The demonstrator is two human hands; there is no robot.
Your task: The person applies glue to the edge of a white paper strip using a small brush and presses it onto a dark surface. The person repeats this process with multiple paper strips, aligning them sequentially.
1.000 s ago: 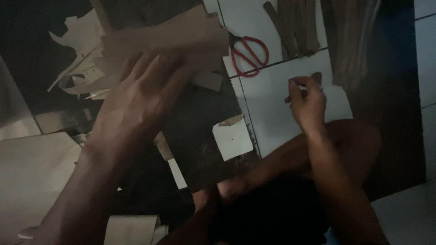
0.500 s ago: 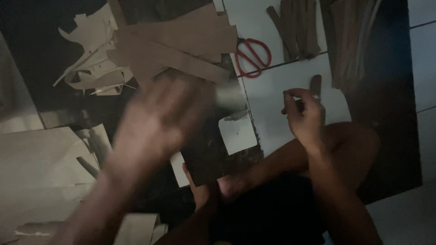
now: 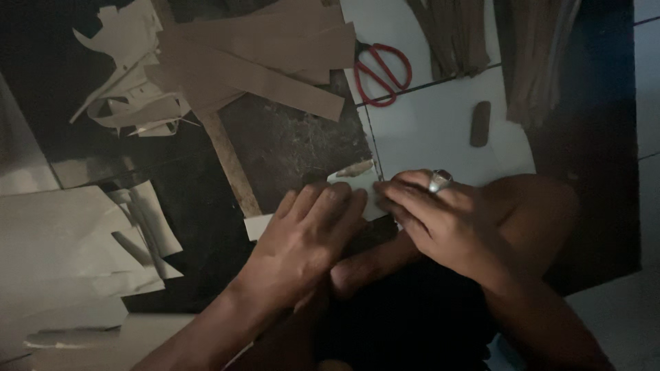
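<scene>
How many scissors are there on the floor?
1. The red-handled scissors lie at the top middle, on the white tile beside the brown cardboard strips, away from both hands. More could be hidden under the paper scraps.

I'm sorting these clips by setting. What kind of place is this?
Probably a home floor used for paper craft, dimly lit: white floor tiles, red-handled scissors, brown card strips, and both hands on a small pale card piece.

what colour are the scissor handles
Red, on the metal scissors lying on the white tile; head view.
</scene>
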